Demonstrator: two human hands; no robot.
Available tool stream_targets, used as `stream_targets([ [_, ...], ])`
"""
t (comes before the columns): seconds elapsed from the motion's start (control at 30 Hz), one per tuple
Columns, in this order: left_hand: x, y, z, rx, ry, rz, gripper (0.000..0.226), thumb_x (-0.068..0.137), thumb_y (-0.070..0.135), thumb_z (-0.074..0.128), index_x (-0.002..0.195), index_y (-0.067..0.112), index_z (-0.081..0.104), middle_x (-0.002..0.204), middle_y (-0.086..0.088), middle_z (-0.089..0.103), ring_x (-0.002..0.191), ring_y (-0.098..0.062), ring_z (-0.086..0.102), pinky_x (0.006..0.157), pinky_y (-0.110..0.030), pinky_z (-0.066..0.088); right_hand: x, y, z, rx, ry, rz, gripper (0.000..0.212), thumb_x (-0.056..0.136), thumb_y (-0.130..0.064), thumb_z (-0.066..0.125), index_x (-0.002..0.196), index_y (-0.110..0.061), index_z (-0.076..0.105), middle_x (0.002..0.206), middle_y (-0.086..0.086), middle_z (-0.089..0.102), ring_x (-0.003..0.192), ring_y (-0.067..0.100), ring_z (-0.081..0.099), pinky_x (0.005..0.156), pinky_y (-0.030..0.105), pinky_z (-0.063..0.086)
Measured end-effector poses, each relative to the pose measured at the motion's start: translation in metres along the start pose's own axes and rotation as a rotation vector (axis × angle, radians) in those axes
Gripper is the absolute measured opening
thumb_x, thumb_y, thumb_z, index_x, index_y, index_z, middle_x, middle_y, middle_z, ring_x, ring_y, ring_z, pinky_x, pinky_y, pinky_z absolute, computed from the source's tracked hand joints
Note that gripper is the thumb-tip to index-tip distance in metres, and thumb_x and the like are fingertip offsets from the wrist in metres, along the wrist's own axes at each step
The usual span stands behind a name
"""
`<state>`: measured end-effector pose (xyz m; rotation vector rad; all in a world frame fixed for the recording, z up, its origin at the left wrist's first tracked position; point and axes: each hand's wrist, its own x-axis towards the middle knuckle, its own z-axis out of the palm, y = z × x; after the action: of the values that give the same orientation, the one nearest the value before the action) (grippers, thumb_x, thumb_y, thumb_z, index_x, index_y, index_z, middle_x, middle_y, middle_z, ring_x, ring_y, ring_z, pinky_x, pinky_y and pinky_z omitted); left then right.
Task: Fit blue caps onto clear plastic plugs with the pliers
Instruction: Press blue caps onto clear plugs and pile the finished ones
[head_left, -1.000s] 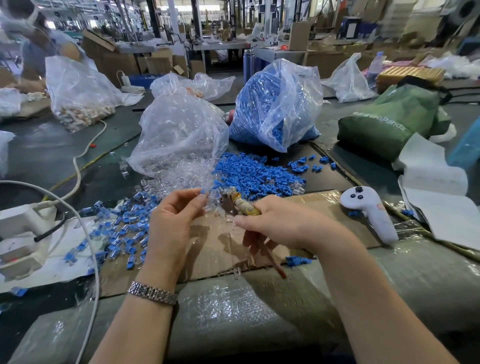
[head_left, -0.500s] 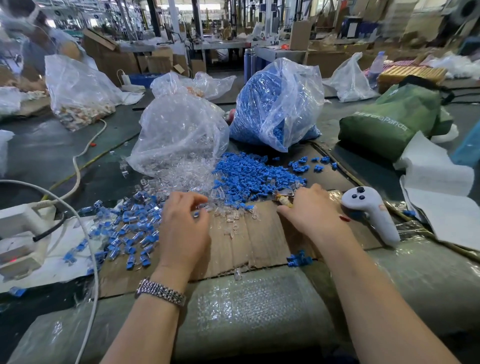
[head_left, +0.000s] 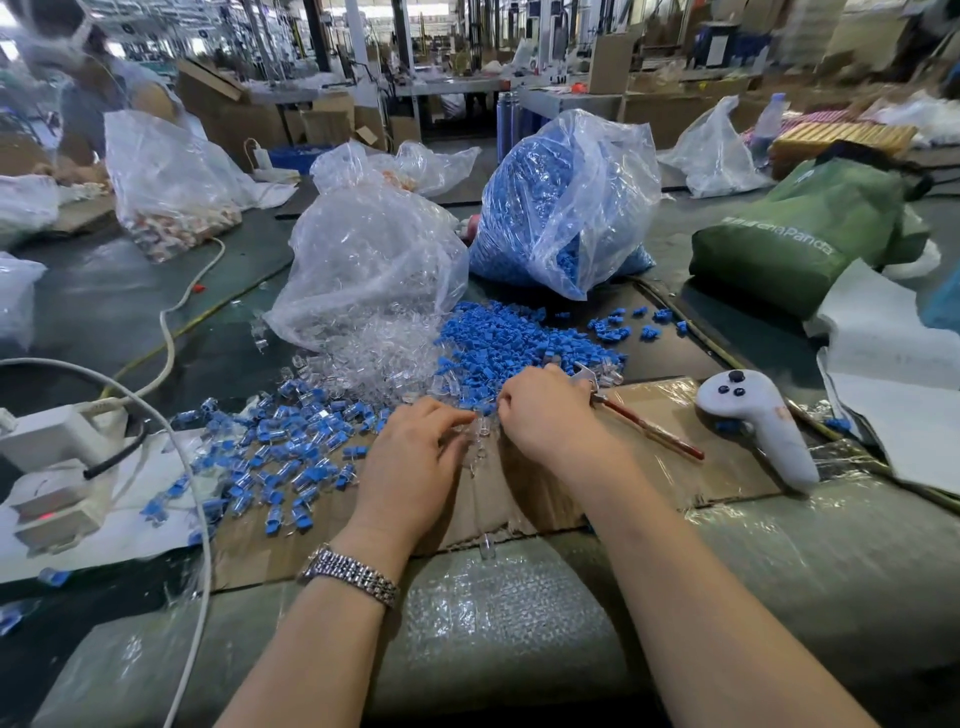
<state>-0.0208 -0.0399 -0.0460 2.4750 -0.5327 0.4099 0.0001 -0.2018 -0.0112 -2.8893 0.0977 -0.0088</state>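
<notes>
On the cardboard, both the left hand (head_left: 415, 457) and right hand (head_left: 545, 415) are curling fingertips onto tiny, light, slippery-looking clear plugs (head_left: 480, 434), best pinched by their sides, pliers (head_left: 634, 418) lying alongside.

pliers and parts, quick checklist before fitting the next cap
1. Pliers within reach: ok, lying on the cardboard beside the right hand, handles pointing right.
2. Pliers in hand: not ok, neither hand grips them.
3. Clear plug picked: cannot tell, both hands' fingers curl over clear plugs at the pile's edge; left hand hides its grasp.
4. Blue cap picked: cannot tell, none visible in either hand.
5. Blue caps in supply: ok, loose pile just beyond the hands.
6. Finished pieces kept apart: ok, spread to the left.
</notes>
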Motion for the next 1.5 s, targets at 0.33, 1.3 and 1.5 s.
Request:
stream_targets([
  [0.33, 0.004, 0.001, 0.001, -0.029, 0.018, -0.104, 0.027, 0.092, 0.038, 0.072, 0.115, 0.024, 0.072, 0.102, 0.008, 0.060, 0.099, -0.011, 0.058, 0.090, -0.030, 0.052, -0.011, 0.006, 0.004, -0.003, -0.008, -0.097, 0.030, 0.102, -0.030, 0.053, 0.127, -0.020, 0.066, 0.125, 0.006, 0.053, 0.122, 0.027, 0.048, 0.107, 0.051, 0.037],
  [1.3, 0.005, -0.016, -0.011, -1.410, -0.096, -0.485, 0.029, 0.079, 0.006, 0.077, 0.107, 0.009, 0.078, 0.113, -0.023, 0.074, 0.109, -0.031, 0.072, 0.071, -0.026, 0.062, -0.024, 0.013, -0.006, 1.201, 0.190, -0.225, 0.010, 0.084, -0.011, 0.081, 0.090, -0.012, 0.073, 0.077, 0.003, 0.075, 0.067, 0.009, 0.069, 0.067, 0.017, 0.054],
  [1.5, 0.003, -0.010, -0.012, -1.207, -0.031, -0.475, 0.022, 0.075, 0.014, 0.083, 0.096, 0.013, 0.079, 0.097, -0.021, 0.077, 0.090, -0.029, 0.076, 0.070, -0.026, 0.061, -0.024, 0.014, -0.004, 1.196, 0.118, -0.296, 0.007, 0.085, -0.012, 0.081, 0.087, -0.018, 0.077, 0.074, -0.003, 0.076, 0.068, 0.007, 0.071, 0.066, 0.015, 0.053],
])
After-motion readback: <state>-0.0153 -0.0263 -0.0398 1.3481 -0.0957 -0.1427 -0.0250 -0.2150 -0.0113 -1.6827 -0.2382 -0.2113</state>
